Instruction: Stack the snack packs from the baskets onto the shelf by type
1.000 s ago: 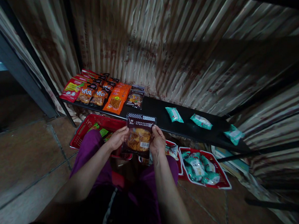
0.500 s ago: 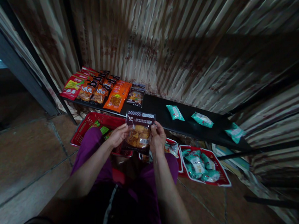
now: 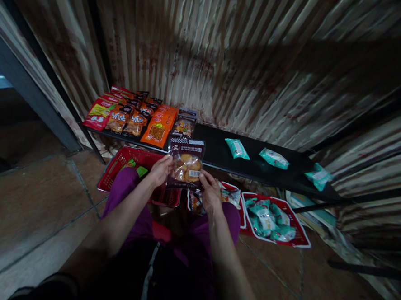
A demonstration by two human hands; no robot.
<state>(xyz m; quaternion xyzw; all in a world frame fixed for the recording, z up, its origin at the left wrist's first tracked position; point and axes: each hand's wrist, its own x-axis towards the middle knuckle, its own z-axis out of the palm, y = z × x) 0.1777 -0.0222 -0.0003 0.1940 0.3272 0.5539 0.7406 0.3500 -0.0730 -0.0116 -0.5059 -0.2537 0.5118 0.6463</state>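
Note:
Between my hands is a dark snack packet (image 3: 185, 163) with a clear window showing golden-brown pieces and a barcode label. My left hand (image 3: 160, 170) is closed on its left edge, and my right hand (image 3: 211, 188) pinches its lower right edge. The packet is upright, just in front of the shelf's front edge. Behind it on the black shelf (image 3: 211, 144) stand similar dark packets (image 3: 184, 124), partly covered. Left of those lie orange packets (image 3: 159, 127), black-and-orange snack bags (image 3: 134, 121) and red bags (image 3: 98, 113).
Teal packets (image 3: 237, 148) lie spaced along the shelf's right part. Below stand a red basket (image 3: 116, 162) at left, a middle basket (image 3: 236, 187) with assorted packets, and a right basket (image 3: 303, 232) holding several teal packets. A dark shelf post (image 3: 97, 30) rises at left.
Both hands have raised the snack packet slightly and moved it toward the shelf. My right hand has slid from the packet's upper right side to its lower right edge.

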